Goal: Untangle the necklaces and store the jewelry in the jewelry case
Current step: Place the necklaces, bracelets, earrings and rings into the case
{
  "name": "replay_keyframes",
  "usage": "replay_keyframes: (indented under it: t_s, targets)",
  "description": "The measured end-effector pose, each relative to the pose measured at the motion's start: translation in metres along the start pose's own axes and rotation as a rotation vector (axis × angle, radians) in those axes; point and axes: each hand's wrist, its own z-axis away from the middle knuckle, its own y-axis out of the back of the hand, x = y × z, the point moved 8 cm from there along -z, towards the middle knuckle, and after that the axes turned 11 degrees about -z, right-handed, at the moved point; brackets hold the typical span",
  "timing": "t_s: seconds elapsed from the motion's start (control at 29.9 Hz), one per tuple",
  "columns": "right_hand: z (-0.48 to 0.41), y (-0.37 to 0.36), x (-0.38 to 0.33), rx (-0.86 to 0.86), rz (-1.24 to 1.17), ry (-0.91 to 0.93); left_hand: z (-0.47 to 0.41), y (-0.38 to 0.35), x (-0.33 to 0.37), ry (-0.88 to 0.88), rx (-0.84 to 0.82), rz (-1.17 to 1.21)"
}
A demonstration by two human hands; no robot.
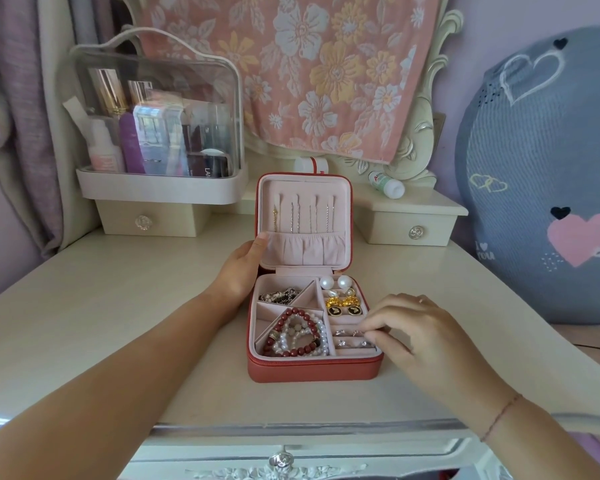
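Note:
A red jewelry case [312, 370] with pale pink lining stands open in the middle of the dresser top. Several thin necklaces [300, 214] hang from hooks inside its upright lid. My left hand [243, 268] holds the lid's left edge, thumb on the lining. My right hand [406, 327] reaches over the case's right side, its curled fingertips at the ring rolls [349, 337], pinching a small ring there. Beaded bracelets [297, 336] fill the front left compartment, a silver chain piece [279, 295] lies at the back left, and pearl and gold earrings [342, 294] sit at the back right.
A clear-lidded cosmetics organiser [156, 133] stands at the back left on a small drawer unit [146, 221]. A second drawer unit [409, 220] at the back right bears a white tube [387, 184]. A grey heart cushion [548, 188] leans at the right. A floral towel [291, 71] hangs behind.

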Motion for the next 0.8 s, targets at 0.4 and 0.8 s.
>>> replay_keyframes:
  t_s: [0.4,0.8]
  targets:
    - [-0.002,0.003,0.010,-0.065,-0.281,-0.160,0.000,0.000,0.000,-0.001,0.007,0.005]
    - [0.000,0.024,0.132,0.066,-0.027,-0.512,0.000,-0.001,0.000,-0.005,-0.004,0.019]
